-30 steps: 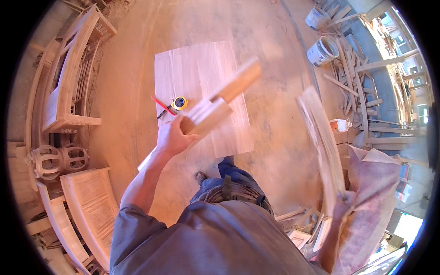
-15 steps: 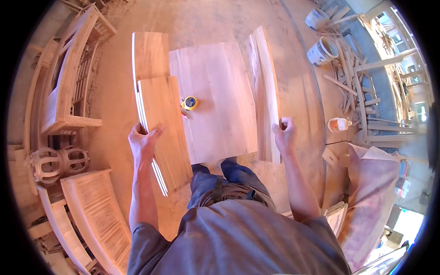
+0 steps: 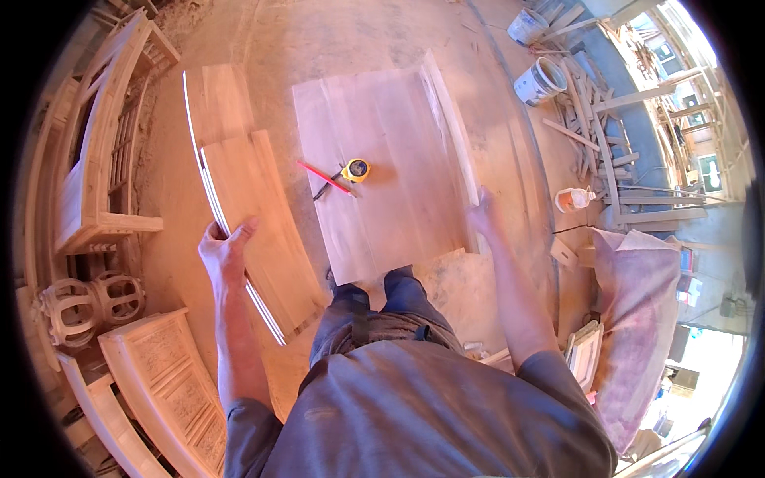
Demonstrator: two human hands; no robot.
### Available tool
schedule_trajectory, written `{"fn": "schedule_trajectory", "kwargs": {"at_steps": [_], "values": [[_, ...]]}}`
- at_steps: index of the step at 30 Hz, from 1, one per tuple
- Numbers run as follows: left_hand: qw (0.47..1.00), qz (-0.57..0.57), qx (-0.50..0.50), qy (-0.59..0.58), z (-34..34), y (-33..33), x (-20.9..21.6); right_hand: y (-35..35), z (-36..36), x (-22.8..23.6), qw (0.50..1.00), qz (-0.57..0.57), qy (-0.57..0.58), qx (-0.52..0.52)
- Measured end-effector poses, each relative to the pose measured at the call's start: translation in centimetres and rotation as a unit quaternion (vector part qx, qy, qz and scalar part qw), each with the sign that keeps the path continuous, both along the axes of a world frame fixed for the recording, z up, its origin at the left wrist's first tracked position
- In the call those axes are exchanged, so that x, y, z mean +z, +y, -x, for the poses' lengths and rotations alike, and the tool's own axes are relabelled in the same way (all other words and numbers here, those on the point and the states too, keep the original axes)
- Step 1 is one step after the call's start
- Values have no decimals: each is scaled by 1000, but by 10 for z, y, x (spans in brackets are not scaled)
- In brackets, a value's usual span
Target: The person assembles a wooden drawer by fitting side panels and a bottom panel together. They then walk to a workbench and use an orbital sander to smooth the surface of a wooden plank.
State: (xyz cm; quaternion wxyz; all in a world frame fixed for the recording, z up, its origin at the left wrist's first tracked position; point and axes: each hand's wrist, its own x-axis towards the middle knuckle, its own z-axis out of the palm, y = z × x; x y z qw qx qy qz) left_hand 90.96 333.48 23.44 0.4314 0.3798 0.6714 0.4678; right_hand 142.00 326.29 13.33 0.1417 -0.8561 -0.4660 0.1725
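My left hand (image 3: 225,248) is closed round the edge of a few wooden boards (image 3: 259,215), its thumb on the top face. These boards are held together, one reaching farther away than the others, and their edges look white. My right hand (image 3: 481,213), blurred by motion, grips the near end of a long wooden board (image 3: 450,127) held on edge along the right side of a wide wooden panel (image 3: 374,231). On the panel, in front of me, lie a yellow and black tape measure (image 3: 358,170) and a red pencil (image 3: 327,178). A dark slim item beside them is unclear.
Wooden furniture frames (image 3: 119,219) and a carved panel (image 3: 171,366) stand on the left. To the right are white buckets (image 3: 540,82), a scrap wood pile (image 3: 586,119), a plastic bottle (image 3: 572,199) and a draped cloth (image 3: 637,279).
The boards in my left hand have moved left, uncovering the red pencil. My right hand has brought its board left against the panel's side, and its broad face shows less.
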Motion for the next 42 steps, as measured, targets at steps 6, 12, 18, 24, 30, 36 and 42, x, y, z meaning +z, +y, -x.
{"fn": "schedule_trajectory", "kwargs": {"at_steps": [6,12,18,24,30,36,42], "values": [[1000,8,-2,12,29,-2,-3,21,-40,-9,999,-31,3,27],[999,17,37,-11,34,-14,-11,14,-22,9,999,33,-2,18],[997,25,63,-42,19,-16,-21,5,-23,14,999,3,27,24],[995,44,74,-53,-10,-15,-26,2,-32,9,999,1,26,21],[994,45,78,-67,-32,-12,-17,6,-32,19,996,17,91,3],[987,12,107,-120,-28,-19,-23,15,36,67,966,-240,4,97],[990,44,111,-73,-31,-26,-16,71,179,33,941,-145,0,305]]}}
